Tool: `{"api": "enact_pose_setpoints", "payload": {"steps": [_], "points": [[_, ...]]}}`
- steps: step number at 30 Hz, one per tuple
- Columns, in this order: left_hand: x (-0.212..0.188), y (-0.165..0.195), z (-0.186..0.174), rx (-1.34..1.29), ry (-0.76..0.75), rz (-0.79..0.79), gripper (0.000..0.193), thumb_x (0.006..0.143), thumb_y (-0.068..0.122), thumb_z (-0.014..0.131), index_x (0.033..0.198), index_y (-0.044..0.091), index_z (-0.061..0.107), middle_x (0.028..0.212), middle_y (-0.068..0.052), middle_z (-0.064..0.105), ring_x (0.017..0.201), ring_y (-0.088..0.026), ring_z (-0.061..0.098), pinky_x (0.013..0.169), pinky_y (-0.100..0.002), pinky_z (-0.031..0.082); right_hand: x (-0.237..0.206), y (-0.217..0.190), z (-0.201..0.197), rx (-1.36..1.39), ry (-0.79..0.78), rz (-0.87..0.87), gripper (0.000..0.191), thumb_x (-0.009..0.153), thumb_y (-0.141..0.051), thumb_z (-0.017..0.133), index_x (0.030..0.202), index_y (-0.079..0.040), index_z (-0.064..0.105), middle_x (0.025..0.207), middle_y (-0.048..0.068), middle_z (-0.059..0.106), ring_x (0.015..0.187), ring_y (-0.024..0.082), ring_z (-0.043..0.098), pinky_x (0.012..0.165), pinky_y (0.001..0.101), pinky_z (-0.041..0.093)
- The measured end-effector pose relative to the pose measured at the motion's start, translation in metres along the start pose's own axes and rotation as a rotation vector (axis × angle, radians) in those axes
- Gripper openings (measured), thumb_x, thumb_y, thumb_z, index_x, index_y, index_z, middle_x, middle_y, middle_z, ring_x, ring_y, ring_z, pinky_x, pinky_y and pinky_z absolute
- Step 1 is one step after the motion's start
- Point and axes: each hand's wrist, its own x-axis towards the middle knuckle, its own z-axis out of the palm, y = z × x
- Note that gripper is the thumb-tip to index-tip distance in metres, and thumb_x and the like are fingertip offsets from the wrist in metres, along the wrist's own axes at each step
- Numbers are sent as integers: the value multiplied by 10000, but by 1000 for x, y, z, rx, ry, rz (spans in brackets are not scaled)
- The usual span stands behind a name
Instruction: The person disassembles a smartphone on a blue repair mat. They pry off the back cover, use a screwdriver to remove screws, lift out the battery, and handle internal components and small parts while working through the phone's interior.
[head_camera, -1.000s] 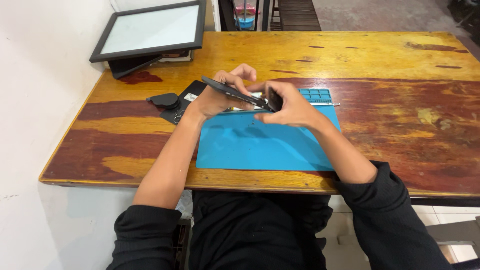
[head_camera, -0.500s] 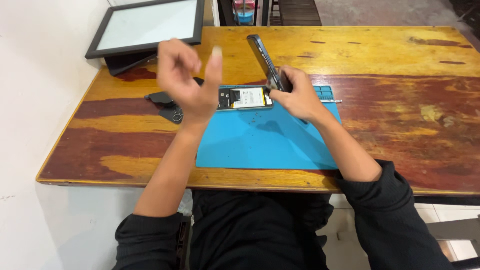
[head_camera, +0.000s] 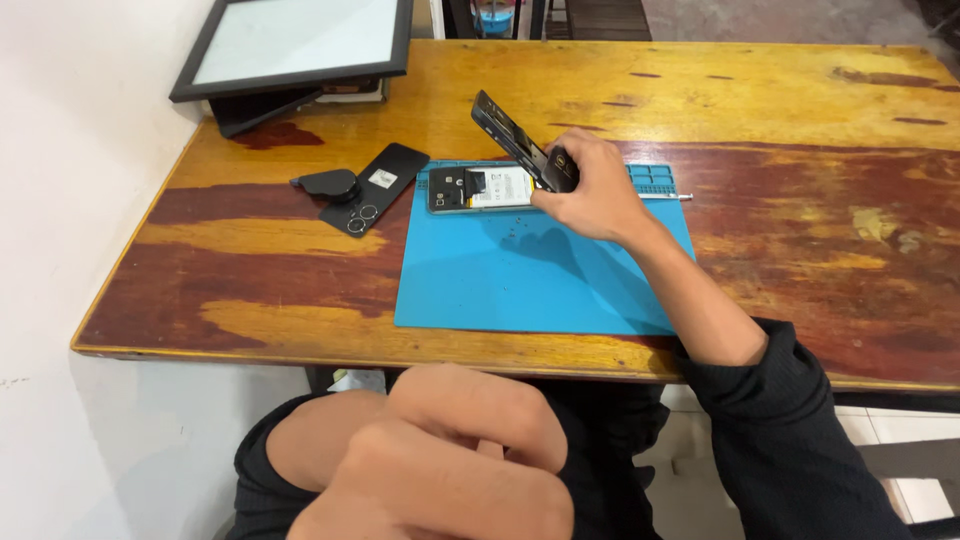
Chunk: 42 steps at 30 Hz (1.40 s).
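Right hand (head_camera: 590, 195) grips the lower end of a dark phone panel (head_camera: 515, 140), fingers and thumb closed on it, and holds it tilted, its upper end raised toward the far left above the table (head_camera: 760, 110). Left hand (head_camera: 440, 470) is close to the camera at the bottom of the view, off the table, fingers curled inward into a loose fist; nothing shows in it, though the palm side is hidden.

Below the raised panel, an opened phone (head_camera: 480, 188) lies flat along the far edge of a blue mat (head_camera: 520, 280), its inner parts and a pale battery label facing up. The right hand rests just beside the phone's right end. Small specks, too small to identify, lie on the mat near the hand. A thin metal tool (head_camera: 668, 197) lies at the mat's far right corner, by a row of small tray cells (head_camera: 650, 176).

Left of the mat, a black back cover (head_camera: 375, 187) with camera rings lies on the wood, touching a small dark rounded piece (head_camera: 325, 184). At the far left corner, a framed flat screen (head_camera: 295, 45) is propped on a stand.
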Motion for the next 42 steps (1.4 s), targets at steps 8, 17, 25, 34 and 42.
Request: {"api": "enact_pose_setpoints", "payload": {"steps": [8,17,25,34,42], "points": [[-58,-30,-8,220,53,88,393,721,-164,690,492,36,441,579,-14,560,581,-161,667,499,-210,459,4,10,5,-31,-5,-15,332,687,-186,792,869,43,635,843,156,586,791,312,584,694,418,459],[-5,-17,-32,-10,-274,-163,302,808,-211,600,578,-19,557,642,-36,594,523,-96,599,469,-219,431,4,8,12,-33,-24,2,352,685,-193,787,903,48,652,855,159,590,800,320,588,697,418,461],[-83,-52,-14,145,251,-264,424,771,-192,613,472,83,493,540,67,525,438,9,495,472,-139,364,7,9,25,-24,-12,-28,363,682,-191,789,926,47,663,875,163,602,810,315,600,709,408,473],[-85,-57,-2,9,396,-192,375,692,-185,679,532,46,430,605,10,520,448,-55,513,453,-180,401,8,12,29,-38,-12,-30,354,682,-190,796,911,47,667,872,166,609,823,325,604,717,412,474],[-135,-99,0,-48,319,-130,395,721,-199,653,516,67,447,528,44,502,369,-22,441,362,-179,316,9,19,33,-36,-15,-40,390,669,-199,791,948,51,683,910,173,629,857,335,625,739,411,489]]}}
